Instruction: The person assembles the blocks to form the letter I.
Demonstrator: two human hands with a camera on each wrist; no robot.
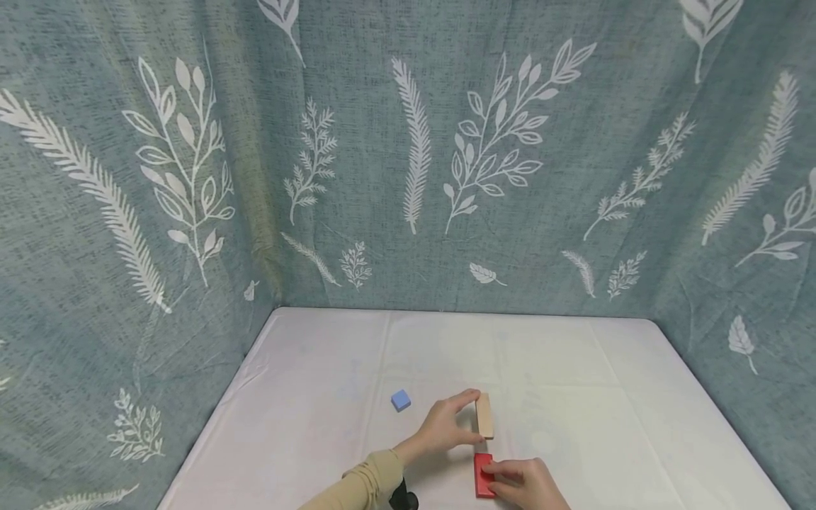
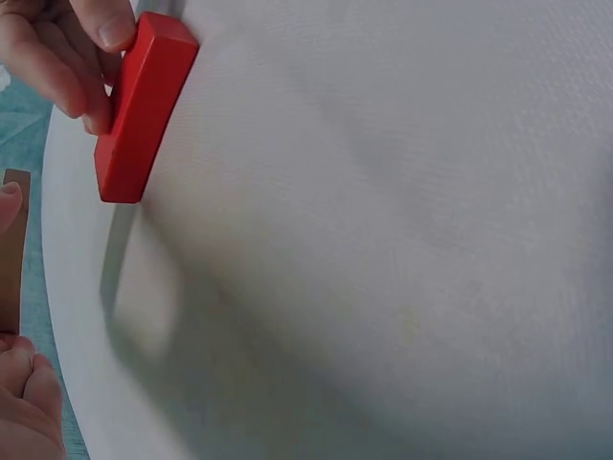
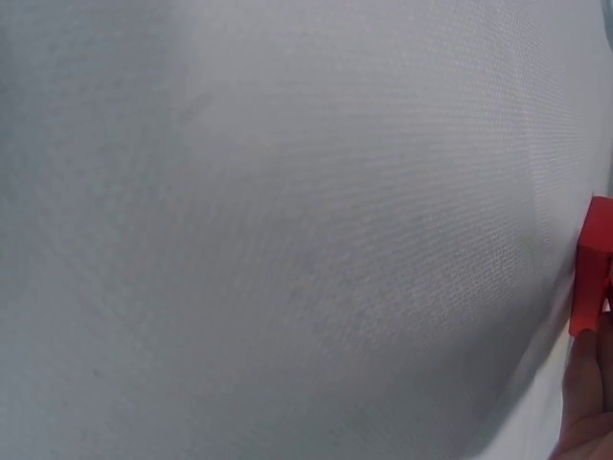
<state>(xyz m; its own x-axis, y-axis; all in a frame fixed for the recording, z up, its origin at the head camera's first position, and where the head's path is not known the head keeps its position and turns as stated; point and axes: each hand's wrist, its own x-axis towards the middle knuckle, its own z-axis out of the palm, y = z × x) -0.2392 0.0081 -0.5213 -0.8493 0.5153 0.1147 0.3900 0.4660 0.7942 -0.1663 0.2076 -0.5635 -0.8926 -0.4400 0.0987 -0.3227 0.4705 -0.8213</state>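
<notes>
My left hand (image 1: 443, 427) pinches a plain wooden block (image 1: 485, 416) by its two ends, thumb at the near end and a fingertip at the far end. At the left edge of the left wrist view, part of that wooden block (image 2: 13, 254) shows between the fingertips. My right hand (image 1: 528, 483) holds a red rectangular block (image 1: 482, 486) from its right side, close in front of the wooden one. Most of the right hand is cut off in the right wrist view, where the red block (image 3: 592, 264) sits at the right edge.
A small blue cube (image 1: 400, 400) lies on the white tablecloth (image 1: 331, 368), to the left of the left hand. A dark object (image 1: 403, 497) shows by the left sleeve at the bottom. Teal leaf-patterned curtains (image 1: 376, 177) stand around the back and sides of the table.
</notes>
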